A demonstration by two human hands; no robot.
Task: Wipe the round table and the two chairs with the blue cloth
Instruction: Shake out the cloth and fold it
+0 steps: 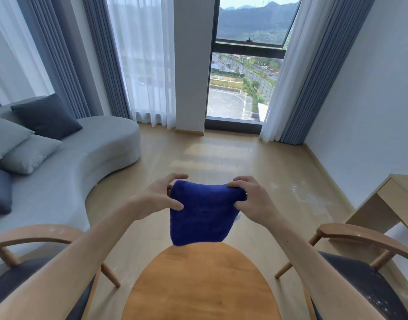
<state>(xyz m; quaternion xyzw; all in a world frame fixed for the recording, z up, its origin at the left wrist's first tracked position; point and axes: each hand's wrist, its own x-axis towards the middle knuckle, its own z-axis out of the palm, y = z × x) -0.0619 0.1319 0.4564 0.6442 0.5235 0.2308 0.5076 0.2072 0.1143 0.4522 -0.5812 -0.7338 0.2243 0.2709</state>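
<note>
The blue cloth [203, 213] hangs folded in the air above the far edge of the round wooden table [198, 285]. My left hand [156, 197] pinches its upper left corner, thumb in front and fingers behind. My right hand [253, 199] pinches the upper right corner. To the left of the table stands a wooden chair with a dark seat [25, 239], partly hidden by my left forearm. A matching chair [360, 239] stands on the right, its dark seat speckled with white dust.
A curved grey sofa [101, 144] with several cushions runs along the left. A light wooden desk [387, 204] stands against the right wall. Beyond the table lie wooden floor [221, 153], a white pillar and a tall window with curtains.
</note>
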